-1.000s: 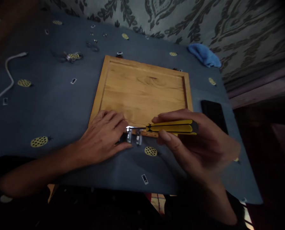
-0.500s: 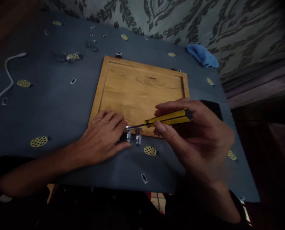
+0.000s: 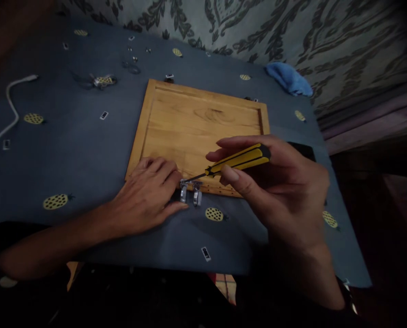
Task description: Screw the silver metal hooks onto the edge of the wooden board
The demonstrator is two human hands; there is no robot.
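A framed wooden board [image 3: 189, 123] lies on the table. Two small shiny metal fittings, a left one [image 3: 183, 193] and a right one [image 3: 197, 197], sit at its near edge; their exact kind is unclear. My left hand [image 3: 151, 187] is curled over the board's near left edge, its fingers on top and the thumb in front, close to the left fitting. Between the thumb and fingers of my right hand [image 3: 278, 187] is a screwdriver [image 3: 239, 159] with a yellow and black handle. Its thin shaft slants down leftward, the tip at the left fitting.
The table wears a blue-grey cloth [image 3: 69, 155] with pineapple prints. A white cable [image 3: 13, 105] lies at left, a clear bag-like item [image 3: 100, 81] and tiny metal parts [image 3: 135, 59] farther back. A blue cloth [image 3: 288, 79] sits by the wall; a dark object [image 3: 302, 150] is partly behind my right hand.
The screwdriver's handle has turned and tilted up more steeply, and my right hand has shifted slightly left with its fingers moved along the handle. My left hand and the board have stayed put.
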